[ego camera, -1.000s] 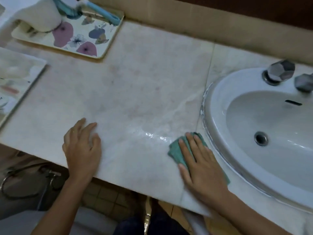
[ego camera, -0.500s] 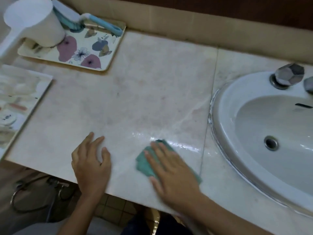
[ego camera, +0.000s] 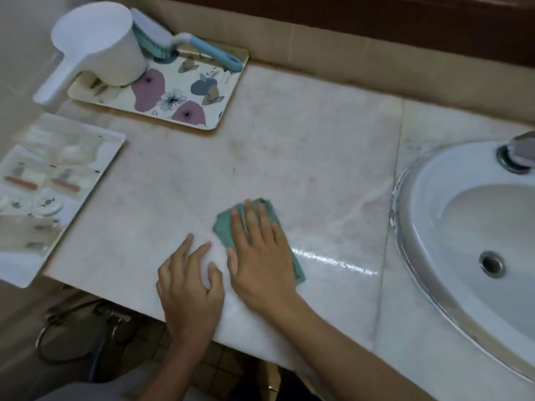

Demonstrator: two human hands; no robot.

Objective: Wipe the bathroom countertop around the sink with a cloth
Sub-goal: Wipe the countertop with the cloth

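A green cloth (ego camera: 227, 227) lies flat on the pale marble countertop (ego camera: 289, 146), near its front edge. My right hand (ego camera: 260, 256) presses down on the cloth with fingers spread, covering most of it. My left hand (ego camera: 189, 287) rests flat on the bare marble just left of the right hand, fingers apart, holding nothing. A wet shiny streak (ego camera: 333, 260) runs from the cloth toward the white oval sink (ego camera: 417, 227) at the right.
A floral tray (ego camera: 185, 99) at the back left holds a white scoop jug (ego camera: 98, 44) and a blue-handled brush (ego camera: 188, 41). A second tray (ego camera: 95, 172) of small toiletries sits at the left edge. A metal tap knob (ego camera: 518, 154) stands on the sink's rim.
My right hand has slid the cloth leftward, away from the sink's rim, to beside my left hand, leaving a wet streak. The view has shifted left.
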